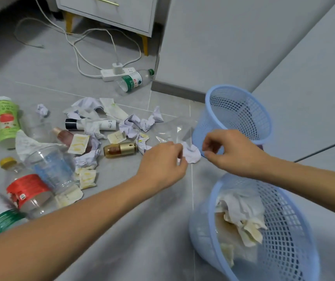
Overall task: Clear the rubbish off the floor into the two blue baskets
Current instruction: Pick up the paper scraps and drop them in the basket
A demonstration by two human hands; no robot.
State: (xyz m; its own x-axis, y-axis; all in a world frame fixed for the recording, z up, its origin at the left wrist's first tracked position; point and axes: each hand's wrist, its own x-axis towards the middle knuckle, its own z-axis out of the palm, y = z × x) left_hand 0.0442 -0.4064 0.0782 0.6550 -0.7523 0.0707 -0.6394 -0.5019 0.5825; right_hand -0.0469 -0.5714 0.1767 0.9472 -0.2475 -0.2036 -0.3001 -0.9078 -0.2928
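We have both hands out over the grey floor (152,209), meeting at a crumpled white paper ball (192,154) that lies just at the foot of the far blue basket (237,114). Our left hand (162,163) has its grip narrow, fingertips pinched against the ball's 9 o'clock edge, though whether it truly holds the paper or only touches it we cannot tell, since the fingers hide the contact. Our right hand (229,151) sits at the ball's 3 o'clock side, thumb and forefinger drawn close together with nothing clearly between them, in front of the far basket's wall. That basket looks bare inside; the near blue basket (284,230), at 5 o'clock from the hands, already holds crumpled tissue and yellowish wrappers. A clear plastic bag (174,130) lies flat at 12 o'clock from the left hand. At 9 o'clock the rubbish spreads out: a small gold bottle (120,150), more paper wads, a white tube with a black cap (89,124), a clear plastic cup (51,169), a green bottle (6,120) and a red-labelled bottle (29,191). Far off at 11 o'clock a green-capped water bottle (135,82) lies beside a white power strip (110,75).
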